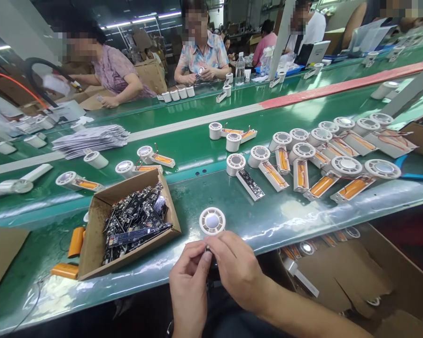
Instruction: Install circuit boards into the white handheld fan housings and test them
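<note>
Both my hands hold one small white handheld fan (212,221) over the near edge of the green bench. Its round head points away from me; the handle is hidden under my fingers. My left hand (189,277) pinches the handle from the left, fingers closed. My right hand (237,267) wraps over it from the right, fingers closed. A cardboard box (95,244) full of black circuit boards (136,221) sits just left of my hands.
Several half-built fans with orange batteries (322,162) lie on the bench to the right. Orange battery cells (75,241) lie left of the box. A cardboard carton (356,277) of fan parts stands below right. Other people sit across the green conveyor belt (197,141).
</note>
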The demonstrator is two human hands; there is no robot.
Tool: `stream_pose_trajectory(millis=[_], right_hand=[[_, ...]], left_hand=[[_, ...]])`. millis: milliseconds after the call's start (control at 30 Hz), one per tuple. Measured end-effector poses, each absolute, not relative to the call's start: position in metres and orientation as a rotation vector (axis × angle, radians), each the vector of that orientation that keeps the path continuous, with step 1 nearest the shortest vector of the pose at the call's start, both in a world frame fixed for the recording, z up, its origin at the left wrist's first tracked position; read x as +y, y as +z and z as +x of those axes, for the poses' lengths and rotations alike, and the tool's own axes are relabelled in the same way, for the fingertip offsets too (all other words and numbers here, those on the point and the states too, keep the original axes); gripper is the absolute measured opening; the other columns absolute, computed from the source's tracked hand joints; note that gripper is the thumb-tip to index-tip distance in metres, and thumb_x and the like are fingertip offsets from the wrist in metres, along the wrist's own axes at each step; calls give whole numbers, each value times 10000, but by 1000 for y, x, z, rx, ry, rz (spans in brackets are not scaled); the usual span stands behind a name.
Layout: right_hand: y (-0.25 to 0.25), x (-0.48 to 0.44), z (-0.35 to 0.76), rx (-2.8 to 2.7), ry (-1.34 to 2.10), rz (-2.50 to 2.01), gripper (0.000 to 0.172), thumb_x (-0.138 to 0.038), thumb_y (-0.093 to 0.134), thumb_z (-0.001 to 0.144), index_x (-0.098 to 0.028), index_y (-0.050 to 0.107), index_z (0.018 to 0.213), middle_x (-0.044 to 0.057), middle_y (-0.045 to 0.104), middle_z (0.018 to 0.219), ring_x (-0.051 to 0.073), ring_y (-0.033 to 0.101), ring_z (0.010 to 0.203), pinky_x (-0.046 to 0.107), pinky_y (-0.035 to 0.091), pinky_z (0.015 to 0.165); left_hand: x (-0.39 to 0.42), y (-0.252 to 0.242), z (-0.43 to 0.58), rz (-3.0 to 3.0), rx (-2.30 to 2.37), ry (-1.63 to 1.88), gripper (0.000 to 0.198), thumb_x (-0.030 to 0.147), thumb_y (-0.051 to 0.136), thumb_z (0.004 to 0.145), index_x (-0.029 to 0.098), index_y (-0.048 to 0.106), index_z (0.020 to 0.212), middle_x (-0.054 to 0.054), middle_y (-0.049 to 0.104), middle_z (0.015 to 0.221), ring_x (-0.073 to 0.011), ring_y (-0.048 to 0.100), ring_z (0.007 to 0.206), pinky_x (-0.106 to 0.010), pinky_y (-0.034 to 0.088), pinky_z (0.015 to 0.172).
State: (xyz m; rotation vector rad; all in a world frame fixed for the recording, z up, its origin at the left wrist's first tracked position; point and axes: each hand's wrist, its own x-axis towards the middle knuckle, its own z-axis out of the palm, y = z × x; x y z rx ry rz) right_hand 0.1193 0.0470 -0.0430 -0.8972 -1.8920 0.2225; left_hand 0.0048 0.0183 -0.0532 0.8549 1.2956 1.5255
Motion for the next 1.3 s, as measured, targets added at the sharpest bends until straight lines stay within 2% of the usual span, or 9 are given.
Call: stream_pose_trajectory(millis=[200,367,500,667,800,967,1033,1133,1300], right_hand=[[-35,49,132,-1821,499,-907,336,-40,450,922,-184,541,1212,58,675,888,185,619,793,306,546,727],[-25,38,142,-1781,565,-1060,237,-56,482,905,-198,610,1045,31,657,814,170,592,713,283,496,654],[-17,33,142,-1713,1002,-1173,150,-105,565,864,-211,632,946,-11,667,753,136,596,637,245,478,622],[-16,46,148,-1400,1445,-1192,111,-209,590,831,-184,642,925,1,681,745,146,619,651,258,496,626],[-14,61,165,-1322,1606,-1129,147,-269,598,817,-154,651,891,10,675,734,153,626,687,269,494,657],[-3,71,182,-1580,1394,-1207,128,-215,570,833,-172,679,886,4,672,760,145,589,690,258,456,640],[0,74,183,-1648,1396,-1216,128,-190,562,828,-177,677,884,4,671,772,147,587,704,265,456,658],[-1,76,178,-1531,1721,-1007,104,-194,591,790,-160,651,868,4,670,765,141,605,709,274,471,694],[-6,77,172,-1311,1916,-820,125,-223,683,747,-140,644,831,9,675,774,112,610,697,245,475,690]], left_hand=[[20,-52,4,785,1274,1477,182,312,832,672,222,780,821,-51,731,966,-178,687,909,-239,553,829],[19,-48,3,879,1321,1479,174,318,816,680,224,780,822,-65,728,973,-205,696,903,-284,573,819],[11,-35,6,1133,1481,1433,131,322,739,755,215,783,818,-93,724,1011,-248,685,951,-331,580,824],[0,-28,13,1231,1474,1390,212,324,618,854,224,754,982,-98,717,1112,-259,666,1035,-370,533,924],[8,-34,7,1272,1582,1188,348,363,598,855,193,641,1156,-106,707,1034,-234,687,886,-339,558,781],[22,-32,9,1475,1741,815,664,369,563,853,196,330,1450,-56,685,931,-203,629,673,-350,495,680],[28,-31,15,1488,1748,825,756,357,585,832,190,250,1489,-62,686,954,-223,639,732,-373,490,720],[36,-35,22,1420,1697,927,827,280,621,791,193,210,1504,-75,685,990,-239,651,826,-380,493,759],[46,-43,27,1032,1427,1250,845,220,612,737,169,214,1480,-57,631,975,-192,682,795,-303,538,695]])
